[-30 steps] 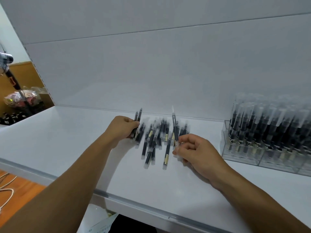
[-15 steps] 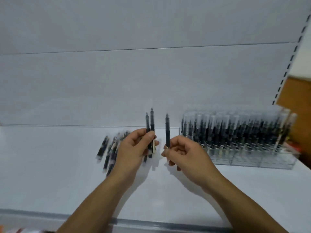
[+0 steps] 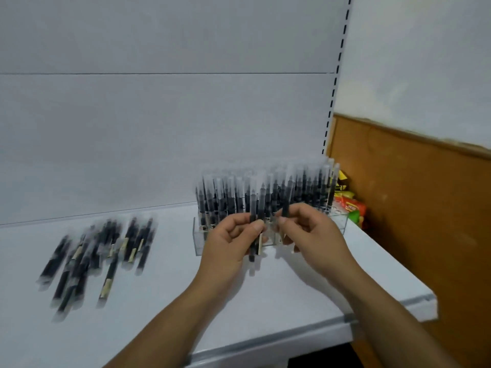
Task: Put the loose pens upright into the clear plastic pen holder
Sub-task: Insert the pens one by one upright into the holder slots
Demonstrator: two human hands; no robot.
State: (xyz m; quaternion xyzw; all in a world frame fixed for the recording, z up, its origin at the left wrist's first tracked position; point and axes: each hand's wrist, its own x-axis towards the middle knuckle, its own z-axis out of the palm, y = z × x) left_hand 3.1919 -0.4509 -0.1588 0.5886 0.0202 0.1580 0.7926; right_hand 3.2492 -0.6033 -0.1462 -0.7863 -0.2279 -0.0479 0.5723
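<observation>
Black pens with clear caps [image 3: 225, 200] stand packed upright in the clear plastic pen holder [image 3: 198, 241], which sits at the right end of the white shelf [image 3: 159, 301], against the pale back panel [image 3: 159, 115]. Both hands are raised just in front of the holder. The left hand [image 3: 228, 243] grips a small bunch of black pens [image 3: 252, 257], at least two, upright, with its fingers [image 3: 235, 221] curled round them and the thumb pressed across the front; one of these pens shows a beige label. The right hand [image 3: 316, 235] pinches a single black pen [image 3: 285, 205] upright between thumb and forefinger, its capped end reaching up in front of the standing pens. The two hands are close together, but I cannot tell whether they touch.

Half a second ago the same pens were held the same way, but the hands were over bare shelf to the left of the holder; now they are in front of it. A second ago both hands were down on the pile.

That pile of loose black pens [image 3: 106, 248] lies flat on the shelf, well apart from the holder to the left, blurred by the camera's swing. Red, yellow and green packets [image 3: 348, 208] show past the holder's right end, beside a brown wall panel [image 3: 411, 208].
</observation>
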